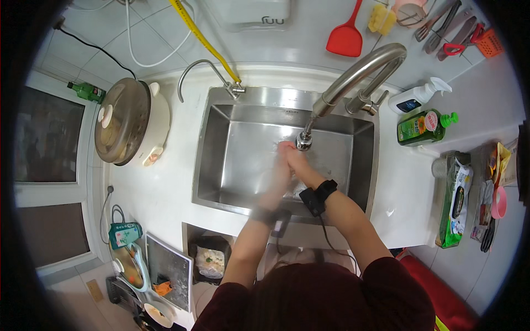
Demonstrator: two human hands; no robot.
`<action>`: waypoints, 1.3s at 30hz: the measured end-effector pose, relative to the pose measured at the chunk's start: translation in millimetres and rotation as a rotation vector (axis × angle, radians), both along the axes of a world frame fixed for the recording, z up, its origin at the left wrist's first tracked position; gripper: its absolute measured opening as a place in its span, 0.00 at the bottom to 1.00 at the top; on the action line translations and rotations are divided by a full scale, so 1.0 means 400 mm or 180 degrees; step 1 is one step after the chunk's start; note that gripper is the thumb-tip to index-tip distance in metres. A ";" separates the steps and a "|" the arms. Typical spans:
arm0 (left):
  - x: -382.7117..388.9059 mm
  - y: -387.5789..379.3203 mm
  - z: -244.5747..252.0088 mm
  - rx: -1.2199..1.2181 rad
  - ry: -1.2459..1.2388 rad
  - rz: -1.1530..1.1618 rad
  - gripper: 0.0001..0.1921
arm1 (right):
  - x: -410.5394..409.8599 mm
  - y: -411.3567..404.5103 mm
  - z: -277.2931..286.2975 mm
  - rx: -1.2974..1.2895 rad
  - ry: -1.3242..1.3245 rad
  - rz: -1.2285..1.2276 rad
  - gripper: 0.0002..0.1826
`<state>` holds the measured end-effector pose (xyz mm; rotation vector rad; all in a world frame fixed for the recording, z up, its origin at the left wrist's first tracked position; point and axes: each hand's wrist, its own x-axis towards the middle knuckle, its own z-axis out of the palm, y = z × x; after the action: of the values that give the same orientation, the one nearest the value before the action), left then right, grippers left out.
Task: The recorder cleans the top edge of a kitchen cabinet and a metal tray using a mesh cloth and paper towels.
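Over the stainless steel sink (248, 145), my left hand (279, 165) and my right hand (296, 159) are together just under the nozzle of the curved metal faucet (331, 97). My left hand is blurred and its fingers cannot be made out well. The palms seem to touch, and no object shows between them. Below the hands, the sink bottom looks wet. Each wrist wears a black strap with a small device; a cable runs down from the right wrist device (313, 202).
An electric cooker with a dark lid (128, 120) stands left on the counter. A thin curved tap (203, 62) is at the sink's back left. Right of the sink are a white spray bottle (416, 97), a green pump bottle (420, 127) and a wipes pack (458, 202). A red spatula (347, 39) hangs behind.
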<state>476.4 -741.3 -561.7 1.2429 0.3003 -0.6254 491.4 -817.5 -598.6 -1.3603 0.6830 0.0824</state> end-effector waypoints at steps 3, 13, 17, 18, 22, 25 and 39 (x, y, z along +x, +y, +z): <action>0.009 -0.001 -0.123 -0.0041 -0.0450 0.0087 0.22 | 0.013 -0.021 -0.110 0.0933 -0.0396 -0.0055 0.09; 0.047 -0.050 -0.205 0.0262 0.0325 -0.0229 0.17 | -0.098 -0.002 -0.083 0.1177 0.0204 -0.0549 0.19; 0.058 0.000 -0.269 0.0069 0.0240 -0.0298 0.13 | -0.114 0.046 -0.036 0.0159 0.0046 -0.0110 0.19; 0.061 -0.008 -0.258 -0.0101 0.0367 -0.0396 0.13 | -0.113 0.039 -0.031 0.0117 0.0090 -0.0179 0.19; 0.020 0.006 -0.282 -0.0676 0.0958 0.0159 0.13 | -0.071 0.022 -0.070 -0.1157 -0.0122 -0.0424 0.22; 0.006 0.036 -0.389 0.0439 -0.0925 -0.1232 0.14 | -0.072 -0.023 -0.044 -0.0253 0.0474 0.0176 0.17; -0.009 0.000 -0.201 -0.2304 0.1262 -0.0586 0.16 | -0.049 0.024 0.013 -0.1728 0.1396 0.0427 0.21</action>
<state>472.9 -741.2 -642.3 0.4467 0.2531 -1.0309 471.7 -807.8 -593.5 -1.9379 1.0277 0.3286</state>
